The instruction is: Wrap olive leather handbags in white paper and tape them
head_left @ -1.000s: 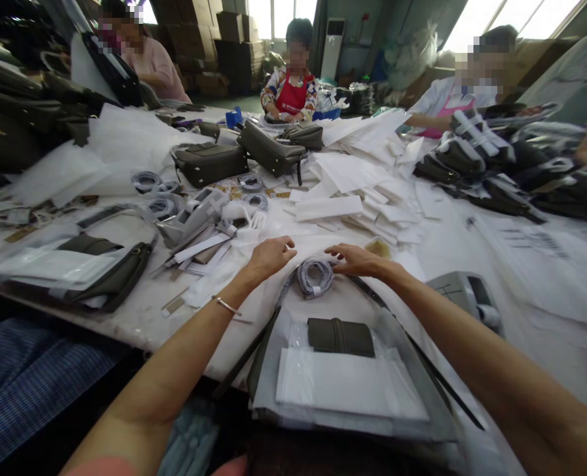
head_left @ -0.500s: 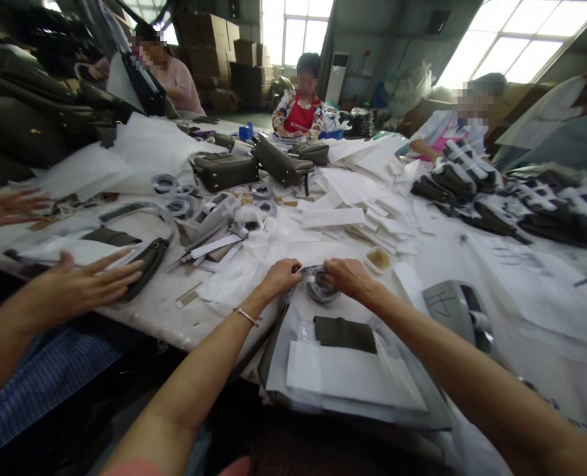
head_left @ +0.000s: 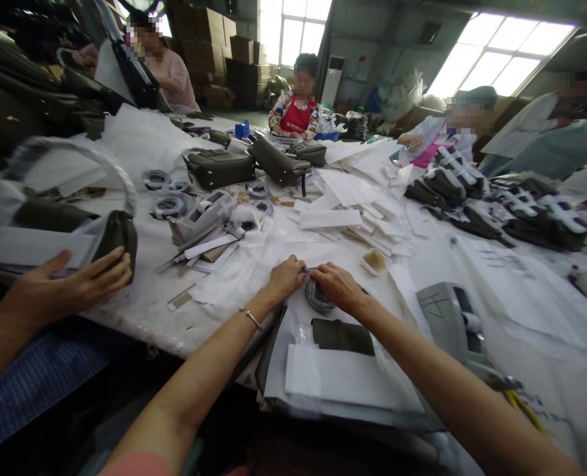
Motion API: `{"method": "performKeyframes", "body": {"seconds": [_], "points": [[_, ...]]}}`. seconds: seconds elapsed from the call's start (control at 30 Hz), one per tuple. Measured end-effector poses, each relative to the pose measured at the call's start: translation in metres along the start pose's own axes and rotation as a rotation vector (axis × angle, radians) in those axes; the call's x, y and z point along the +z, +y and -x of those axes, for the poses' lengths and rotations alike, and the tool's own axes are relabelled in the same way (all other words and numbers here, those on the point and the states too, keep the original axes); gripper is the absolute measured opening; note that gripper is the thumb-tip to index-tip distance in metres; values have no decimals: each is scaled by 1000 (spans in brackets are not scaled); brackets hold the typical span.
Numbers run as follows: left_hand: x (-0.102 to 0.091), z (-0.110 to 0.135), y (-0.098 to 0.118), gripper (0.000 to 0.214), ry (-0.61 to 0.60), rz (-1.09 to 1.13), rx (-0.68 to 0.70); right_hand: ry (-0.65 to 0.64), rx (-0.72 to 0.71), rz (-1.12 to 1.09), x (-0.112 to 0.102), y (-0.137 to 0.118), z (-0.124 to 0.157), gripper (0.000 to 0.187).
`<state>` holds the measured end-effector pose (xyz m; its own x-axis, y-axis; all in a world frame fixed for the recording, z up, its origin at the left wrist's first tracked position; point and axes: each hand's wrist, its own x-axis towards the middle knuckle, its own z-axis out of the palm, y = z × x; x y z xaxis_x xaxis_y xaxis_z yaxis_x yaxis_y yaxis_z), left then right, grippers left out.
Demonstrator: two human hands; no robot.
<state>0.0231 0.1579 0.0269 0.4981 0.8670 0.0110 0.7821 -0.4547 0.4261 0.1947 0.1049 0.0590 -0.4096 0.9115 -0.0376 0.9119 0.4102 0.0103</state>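
Observation:
My left hand (head_left: pixel 287 276) and my right hand (head_left: pixel 342 288) meet fingertip to fingertip, pinching the end of a grey, plastic-wrapped strap (head_left: pixel 317 301) between them. The rest of the strap lies coiled under my right hand. Just in front of me is a dark olive handbag (head_left: pixel 260 380), lying flat, with a sheet of white paper (head_left: pixel 350 383) and clear plastic over it. A dark olive flap (head_left: pixel 343 336) shows above the paper, close below the coil.
At the left, a co-worker's hand (head_left: pixel 82 284) touches another wrapped handbag (head_left: pixel 119 241). A grey tape dispenser (head_left: pixel 445 317) stands right of my forearm, near a small dish (head_left: pixel 374 262). Coiled straps (head_left: pixel 168 206), loose paper (head_left: pixel 330 219) and several bags (head_left: pixel 221 168) cover the table beyond.
My hands have drawn together at the strap's end, the right moving slightly left. The co-worker's handbag at the left has been raised and tilted, its handle now upright.

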Motion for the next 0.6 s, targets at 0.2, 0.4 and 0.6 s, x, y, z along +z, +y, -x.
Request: {"method": "performKeyframes", "body": {"seconds": [0.2,0.4,0.6], "points": [[2,-7,2,31,1,-7,17,30,174,5,5,8,-2,17],[-5,-9,7,38,-56,-32,37,64,165,-48,5,10,-13,25],[-7,-11,22,33,-75,-108,7,-8,183,-120,7,19,-21,35]]}}
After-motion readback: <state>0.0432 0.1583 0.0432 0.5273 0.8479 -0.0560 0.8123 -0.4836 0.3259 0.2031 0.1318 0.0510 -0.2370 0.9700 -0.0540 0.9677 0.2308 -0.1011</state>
